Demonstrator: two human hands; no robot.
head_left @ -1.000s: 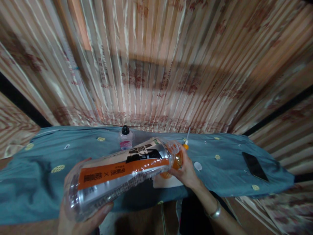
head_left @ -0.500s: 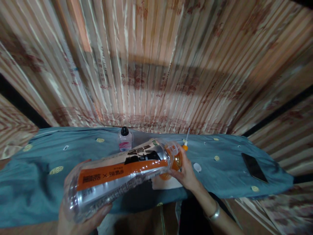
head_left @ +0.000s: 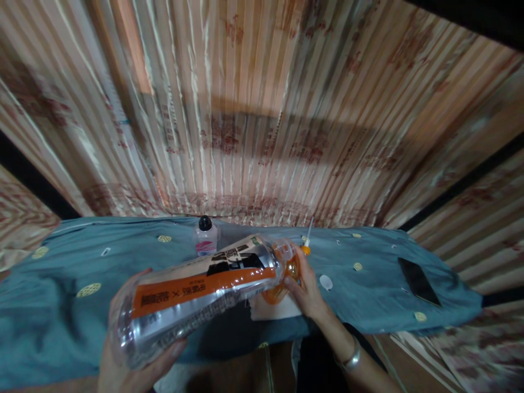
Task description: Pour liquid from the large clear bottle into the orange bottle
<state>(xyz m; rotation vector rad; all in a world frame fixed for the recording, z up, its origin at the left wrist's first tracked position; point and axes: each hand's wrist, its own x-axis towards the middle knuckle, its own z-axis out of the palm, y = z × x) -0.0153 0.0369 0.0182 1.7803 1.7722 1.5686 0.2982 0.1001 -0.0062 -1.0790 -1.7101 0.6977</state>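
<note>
My left hand (head_left: 141, 349) is wrapped round the base of a large clear drink bottle (head_left: 204, 289) with an orange and silver label. The bottle lies tilted across my view, its neck to the right and a little higher in the picture. At that neck my right hand (head_left: 306, 286) is closed on an orange see-through bottle (head_left: 278, 289). The mouth of the orange bottle is hidden, so I cannot tell how the two necks meet. Just beyond my right hand lies an orange cap with a thin clear tube (head_left: 307, 248).
A small clear bottle with a black cap (head_left: 206, 237) stands behind the drink bottle. A white disc (head_left: 326, 282) and a dark phone (head_left: 420, 281) lie to the right on the blue-green cloth (head_left: 368, 300). A pale sheet (head_left: 266, 311) is under the orange bottle. Striped curtains (head_left: 254, 136) hang behind.
My view has shifted slightly. More of the orange bottle shows below the drink bottle's neck. Both hands keep their holds.
</note>
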